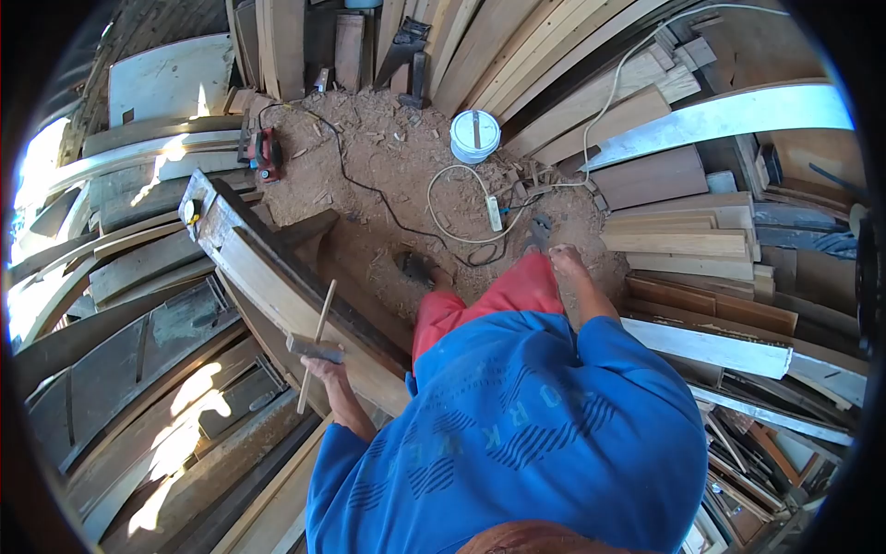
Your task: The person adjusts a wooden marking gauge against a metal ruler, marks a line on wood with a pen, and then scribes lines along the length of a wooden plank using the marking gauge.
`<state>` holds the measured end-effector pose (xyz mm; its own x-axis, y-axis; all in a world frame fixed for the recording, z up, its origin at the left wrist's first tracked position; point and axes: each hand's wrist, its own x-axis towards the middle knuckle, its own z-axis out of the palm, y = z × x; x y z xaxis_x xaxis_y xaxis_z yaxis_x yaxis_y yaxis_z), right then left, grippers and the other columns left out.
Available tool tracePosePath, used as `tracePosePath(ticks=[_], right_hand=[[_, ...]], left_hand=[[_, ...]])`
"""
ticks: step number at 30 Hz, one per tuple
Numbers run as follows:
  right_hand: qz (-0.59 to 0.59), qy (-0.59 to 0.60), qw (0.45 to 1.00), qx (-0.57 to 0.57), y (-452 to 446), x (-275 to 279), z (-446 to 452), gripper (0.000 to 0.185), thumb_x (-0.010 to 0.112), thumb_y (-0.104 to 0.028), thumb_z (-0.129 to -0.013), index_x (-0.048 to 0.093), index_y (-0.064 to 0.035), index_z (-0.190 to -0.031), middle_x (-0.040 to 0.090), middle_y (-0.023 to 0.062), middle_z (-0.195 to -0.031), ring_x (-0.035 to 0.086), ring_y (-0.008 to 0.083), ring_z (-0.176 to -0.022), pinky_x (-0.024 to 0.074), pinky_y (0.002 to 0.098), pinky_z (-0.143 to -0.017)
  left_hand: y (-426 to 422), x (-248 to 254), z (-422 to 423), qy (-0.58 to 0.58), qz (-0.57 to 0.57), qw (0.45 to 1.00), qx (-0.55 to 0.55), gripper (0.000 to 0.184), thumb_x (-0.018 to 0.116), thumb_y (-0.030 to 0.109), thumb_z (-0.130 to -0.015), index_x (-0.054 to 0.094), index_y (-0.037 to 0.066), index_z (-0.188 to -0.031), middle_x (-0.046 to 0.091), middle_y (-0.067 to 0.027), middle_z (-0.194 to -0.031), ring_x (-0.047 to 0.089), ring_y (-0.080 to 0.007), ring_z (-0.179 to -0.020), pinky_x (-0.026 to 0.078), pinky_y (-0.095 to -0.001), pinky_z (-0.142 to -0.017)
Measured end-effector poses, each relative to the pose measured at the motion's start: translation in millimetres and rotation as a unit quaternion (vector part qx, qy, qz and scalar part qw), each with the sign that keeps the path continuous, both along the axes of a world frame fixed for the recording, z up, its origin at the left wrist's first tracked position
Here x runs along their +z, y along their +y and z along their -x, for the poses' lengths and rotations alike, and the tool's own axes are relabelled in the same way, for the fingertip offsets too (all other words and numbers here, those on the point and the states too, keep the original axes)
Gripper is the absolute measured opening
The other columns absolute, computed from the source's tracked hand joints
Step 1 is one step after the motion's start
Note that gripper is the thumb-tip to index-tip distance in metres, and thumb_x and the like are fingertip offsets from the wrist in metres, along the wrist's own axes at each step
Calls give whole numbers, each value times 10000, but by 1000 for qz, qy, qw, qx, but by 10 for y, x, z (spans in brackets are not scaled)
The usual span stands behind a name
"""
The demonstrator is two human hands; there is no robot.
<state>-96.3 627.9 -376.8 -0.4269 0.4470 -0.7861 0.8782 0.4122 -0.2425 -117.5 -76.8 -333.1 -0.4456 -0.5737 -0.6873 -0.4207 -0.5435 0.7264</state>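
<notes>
Block [316, 348] sits in the left hand [327, 371], fingers curled round it; the stick [323, 309] through or against it runs crosswise to the plank [268, 284]. Right hand [568, 259]: well apart, grip unclear.

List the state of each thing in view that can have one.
Block: gripped in left hand
Thin stick: slanting across the block
Right hand: no tool visible
White bucket: standing, top covered
Red power tool: on/off unclear
Power strip: lying on floor
White cord: looped
Black cord: slack
</notes>
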Motion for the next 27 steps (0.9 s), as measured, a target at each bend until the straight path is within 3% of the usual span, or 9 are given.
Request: tracePosePath(ticks=[4,9,12,14,16,18,23,24,27], right_hand=[[-70,13,985,156,277,-387,244,411,555,-396,-968,762,-60,-1082,731,183,-1180,674,399,-1131,515,469,-1017],[-80,40,977,192,858,-1195,890,420,588,-327,-946,691,15,-1166,713,271,-1129,675,434,-1114,537,502,-973],[-216,95,954,184,1297,-2562,991,504,639,-311,-914,612,71,-1240,697,329,-1081,675,467,-1090,554,525,-932],[-110,45,971,209,1665,-3019,1384,726,599,-372,-967,423,101,-1490,585,345,-1375,599,493,-1245,479,512,-1089],[-79,36,991,98,1687,-3050,1880,787,636,-403,-944,403,97,-1505,546,331,-1442,558,490,-1307,460,516,-1120],[-197,132,949,210,1954,-4022,1823,880,680,-450,-909,349,59,-1546,560,323,-1431,582,487,-1278,469,500,-1119],[-97,73,983,141,1861,-4470,2036,695,702,-426,-917,509,-53,-1471,657,303,-1291,628,474,-1213,483,493,-1098],[-26,78,978,191,1827,-4278,2050,509,673,-404,-951,645,-44,-1310,678,294,-1241,627,477,-1206,494,512,-1063],[-72,40,961,263,1634,-4054,1933,395,645,-356,-978,697,-26,-1188,699,283,-1181,659,462,-1154,529,524,-988]], left_hand=[[-3,130,1,-14,19,1000,9,408,467,568,-994,585,208,-1147,700,-65,-926,689,-299,-793,529,-542,-551],[79,315,54,-27,88,995,-22,526,526,586,-957,565,172,-1280,700,-73,-942,709,-302,-797,581,-468,-468],[145,441,132,-74,113,990,-36,580,528,634,-937,610,163,-1265,722,-72,-969,730,-303,-821,606,-461,-482],[-11,444,40,-67,149,985,-57,568,523,653,-931,671,168,-1188,744,-87,-985,740,-294,-815,612,-458,-493],[-57,471,5,-74,164,983,-47,561,534,634,-933,672,156,-1193,753,-93,-965,742,-294,-773,618,-458,-521],[28,531,25,-91,203,975,7,572,545,618,-936,667,129,-1207,756,-116,-988,749,-301,-790,636,-448,-569],[-8,620,-43,-73,201,976,-33,550,533,547,-948,673,69,-1183,742,-142,-972,737,-321,-819,601,-434,-569],[-10,612,-44,-74,214,974,-23,550,534,543,-949,674,63,-1179,742,-146,-972,735,-323,-815,600,-438,-572],[138,585,30,-79,215,973,-7,555,531,547,-947,676,59,-1170,741,-148,-968,729,-329,-806,593,-453,-576]])
